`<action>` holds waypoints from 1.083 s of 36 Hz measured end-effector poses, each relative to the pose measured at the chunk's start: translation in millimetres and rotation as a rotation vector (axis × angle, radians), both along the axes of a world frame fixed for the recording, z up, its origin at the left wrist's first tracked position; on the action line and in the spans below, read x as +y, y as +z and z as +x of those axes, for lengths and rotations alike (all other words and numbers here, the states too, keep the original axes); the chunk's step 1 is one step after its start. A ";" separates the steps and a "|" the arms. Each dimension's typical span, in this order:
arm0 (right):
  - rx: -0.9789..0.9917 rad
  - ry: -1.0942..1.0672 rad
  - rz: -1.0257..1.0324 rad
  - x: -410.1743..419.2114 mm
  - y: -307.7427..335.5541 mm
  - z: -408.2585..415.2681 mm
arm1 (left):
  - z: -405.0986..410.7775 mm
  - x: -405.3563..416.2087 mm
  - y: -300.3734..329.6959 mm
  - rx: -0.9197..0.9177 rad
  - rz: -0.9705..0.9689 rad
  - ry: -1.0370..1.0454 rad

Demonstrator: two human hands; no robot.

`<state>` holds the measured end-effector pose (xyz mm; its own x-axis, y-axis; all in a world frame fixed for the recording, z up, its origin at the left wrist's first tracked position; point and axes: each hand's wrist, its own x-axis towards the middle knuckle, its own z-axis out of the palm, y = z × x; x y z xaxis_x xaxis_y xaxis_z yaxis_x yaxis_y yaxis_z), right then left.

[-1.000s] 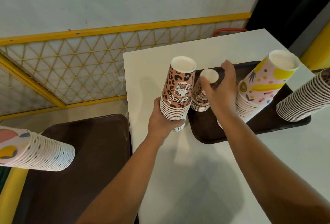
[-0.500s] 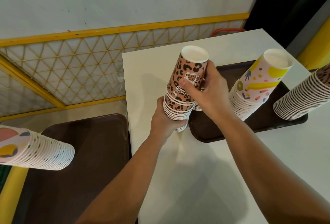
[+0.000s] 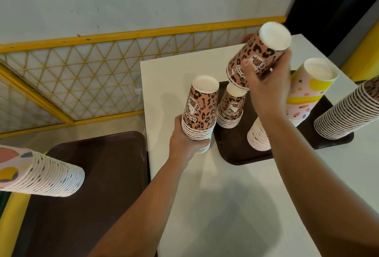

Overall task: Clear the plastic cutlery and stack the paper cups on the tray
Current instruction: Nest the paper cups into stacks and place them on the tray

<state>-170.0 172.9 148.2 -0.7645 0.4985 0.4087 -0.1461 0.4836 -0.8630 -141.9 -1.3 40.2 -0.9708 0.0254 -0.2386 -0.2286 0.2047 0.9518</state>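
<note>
My left hand point(image 3: 184, 142) grips the lower part of an upside-down stack of leopard-print paper cups point(image 3: 202, 109), held at the left edge of the dark brown tray point(image 3: 235, 154). My right hand point(image 3: 268, 88) holds a few nested leopard-print cups point(image 3: 258, 58) in the air, tilted, above a shorter leopard-print stack point(image 3: 230, 109) that stands on the tray. A pink and yellow patterned stack point(image 3: 303, 99) leans behind my right arm on the tray. No plastic cutlery is in view.
A tall leopard-print stack point(image 3: 348, 113) stands at the tray's right end. The tray lies on a white table point(image 3: 225, 205). A second brown tray point(image 3: 92, 185) at lower left carries a long pastel cup stack point(image 3: 41, 172). A yellow lattice fence point(image 3: 82, 76) runs behind.
My right hand closed on the top cups of the left-hand stack, then lifted them off, up and to the right. The left-hand stack is now shorter; the small tray stack is uncovered again.
</note>
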 end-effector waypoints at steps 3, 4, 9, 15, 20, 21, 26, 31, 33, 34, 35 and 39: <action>-0.124 0.022 0.017 -1.6 -20.0 -4.9 | -0.7 1.3 3.9 0.003 -0.004 -0.008; -0.155 0.025 0.014 -2.2 -26.3 -5.3 | -1.2 1.9 5.1 -0.001 0.002 -0.009; -0.237 0.053 0.008 -0.7 -47.1 -6.4 | -2.3 2.6 7.9 -0.005 0.025 -0.018; -0.067 0.057 0.095 -14.9 -36.8 12.4 | -3.4 4.4 7.5 0.016 0.025 -0.010; -0.275 0.443 0.019 -38.3 -26.7 32.6 | -2.3 7.9 7.3 0.043 0.052 0.002; -0.310 0.479 0.032 -40.9 -27.5 33.8 | -2.1 8.5 7.4 0.048 0.053 0.000; -0.337 0.434 0.078 -44.1 -28.7 34.5 | -0.1 10.4 9.3 0.056 0.057 -0.011; -0.282 0.374 0.078 -43.2 -22.4 35.2 | 2.7 9.6 10.1 0.048 0.071 -0.011; -0.269 0.358 0.078 -43.0 -18.7 35.1 | 3.1 8.7 10.0 0.050 0.061 -0.012; -0.267 0.352 0.077 -42.9 -16.5 35.0 | 3.3 8.6 10.2 0.051 0.057 -0.011; -0.266 0.346 0.075 -42.6 -14.3 34.7 | 3.5 8.7 10.8 0.052 0.053 -0.010; -0.245 0.326 0.010 -40.0 -5.5 33.0 | 4.1 8.7 11.3 0.051 0.034 -0.011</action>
<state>-137.0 132.8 142.7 -0.9572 0.2108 0.1981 -0.0836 0.4541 -0.8870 -137.7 7.5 51.5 -0.9812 0.0438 -0.1881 -0.1779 0.1740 0.9685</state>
